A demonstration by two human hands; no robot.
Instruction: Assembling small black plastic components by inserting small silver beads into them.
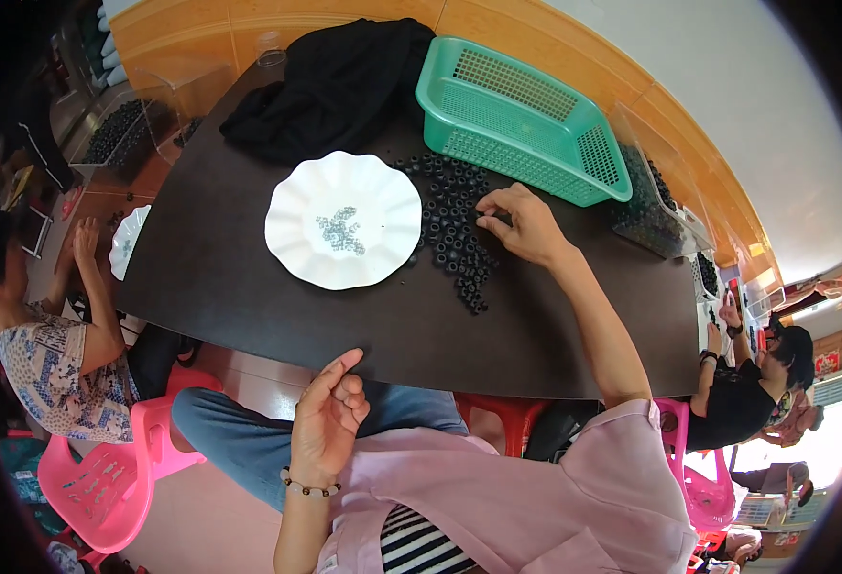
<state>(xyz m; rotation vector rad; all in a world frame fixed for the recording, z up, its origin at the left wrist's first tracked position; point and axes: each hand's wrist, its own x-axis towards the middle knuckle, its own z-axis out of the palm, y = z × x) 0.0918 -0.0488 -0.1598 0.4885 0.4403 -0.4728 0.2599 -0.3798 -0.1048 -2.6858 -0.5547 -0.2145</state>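
A dark brown table (229, 268) filled most of the view. At its far side lay a green basket (507, 151), its long axis slanting from the upper left down to the right, and left of it was bunched a black cloth (344, 91). A clear bin (645, 230) of dark pieces stood beyond the basket's right end. The white plate (296, 249), round and wavy-rimmed, sat below the cloth.

The person's left hand (333, 407) was raised by the near table edge, palm partly showing, one finger stretched up and to the right, the others half curled; whether anything was tucked in them could not be told. The right hand (526, 228) reached leftward to the edge of the black pieces (454, 225), thumb and forefinger bent close together (whether they gripped one could not be told).

Those short, ring-like pieces lay between plate and right hand, in a patch stretched from the basket toward the near edge, drifting slightly right; singly they faced various ways, some with holes upward. Smallest were the pale bits (341, 231) clustered mid-plate, their own axes too tiny to read.
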